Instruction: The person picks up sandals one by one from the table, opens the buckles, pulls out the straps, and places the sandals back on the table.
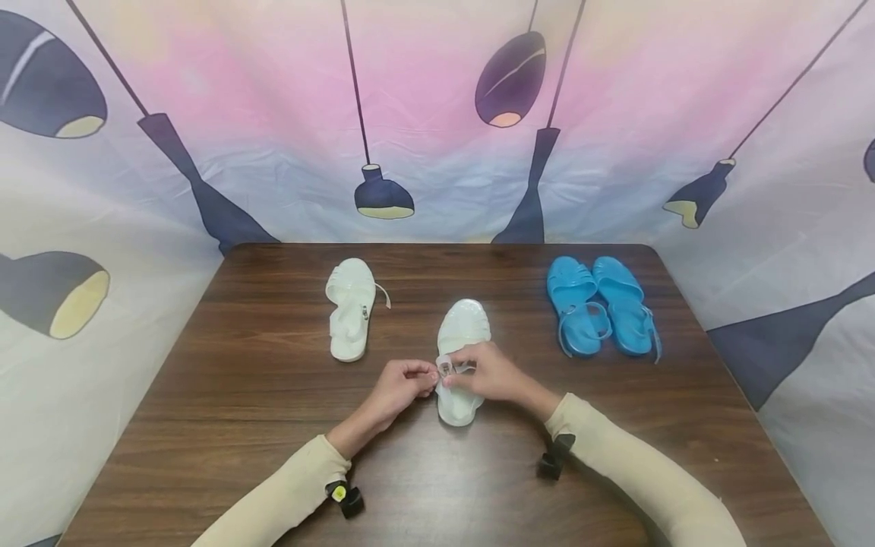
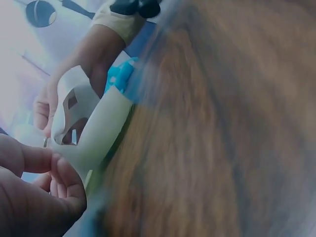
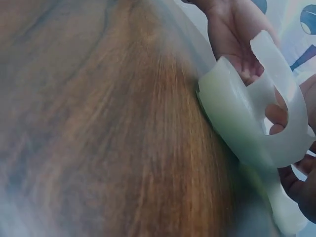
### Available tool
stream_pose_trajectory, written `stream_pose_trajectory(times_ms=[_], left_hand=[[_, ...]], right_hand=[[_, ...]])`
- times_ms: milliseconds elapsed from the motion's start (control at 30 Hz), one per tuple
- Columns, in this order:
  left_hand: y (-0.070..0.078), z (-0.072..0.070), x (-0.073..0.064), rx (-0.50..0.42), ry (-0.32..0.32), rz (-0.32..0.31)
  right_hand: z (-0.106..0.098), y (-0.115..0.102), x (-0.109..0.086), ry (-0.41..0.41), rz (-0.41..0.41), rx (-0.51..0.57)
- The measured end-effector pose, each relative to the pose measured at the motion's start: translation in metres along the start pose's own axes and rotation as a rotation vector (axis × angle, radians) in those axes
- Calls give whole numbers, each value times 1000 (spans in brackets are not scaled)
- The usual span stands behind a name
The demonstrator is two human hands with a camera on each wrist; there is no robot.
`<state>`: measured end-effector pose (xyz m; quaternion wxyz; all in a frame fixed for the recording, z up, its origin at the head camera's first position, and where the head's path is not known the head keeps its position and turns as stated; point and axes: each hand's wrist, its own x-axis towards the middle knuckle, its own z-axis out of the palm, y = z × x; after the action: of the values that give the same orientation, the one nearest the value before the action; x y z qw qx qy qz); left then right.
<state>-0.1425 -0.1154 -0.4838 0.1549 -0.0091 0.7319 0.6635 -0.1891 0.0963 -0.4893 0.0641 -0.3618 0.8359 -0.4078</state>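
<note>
A white jelly sandal (image 1: pixel 465 323) lies toe-away on the table, between both hands. At its left side my right hand (image 1: pixel 488 372) pinches the ankle strap by the metal buckle (image 1: pixel 446 370), thumb and index finger on it. From the left, my left hand (image 1: pixel 403 384) pinches the strap's end with thumb and fingertips, right beside the buckle. In the left wrist view the sandal's heel (image 2: pixel 106 118) stands in front of the right hand, and the left fingers partly hide the strap. The right wrist view shows the open heel back (image 3: pixel 237 108) close up.
Another white sandal (image 1: pixel 350 319) lies to the left, its strap loose. Two blue sandals (image 1: pixel 581 330) sit side by side at the right. All are on a dark wooden table (image 1: pixel 273 395), with a lamp-patterned cloth (image 1: pixel 437 99) behind it.
</note>
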Motion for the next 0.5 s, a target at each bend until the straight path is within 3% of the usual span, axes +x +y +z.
stream_pose_trajectory(times_ms=[100,200,367,500], left_hand=[[-3,1,1,-104,-15,-41],[-5,0,2,-138,-24,-29],[-2,-4,1,-77,-17,49],[2,-7,2,34,-16,91]], right_hand=[[0,0,-1,3,10,-24],[0,0,-1,7,24,-40],[-1,-2,1,1,50,-22],[-1,-2,2,-7,61,4]])
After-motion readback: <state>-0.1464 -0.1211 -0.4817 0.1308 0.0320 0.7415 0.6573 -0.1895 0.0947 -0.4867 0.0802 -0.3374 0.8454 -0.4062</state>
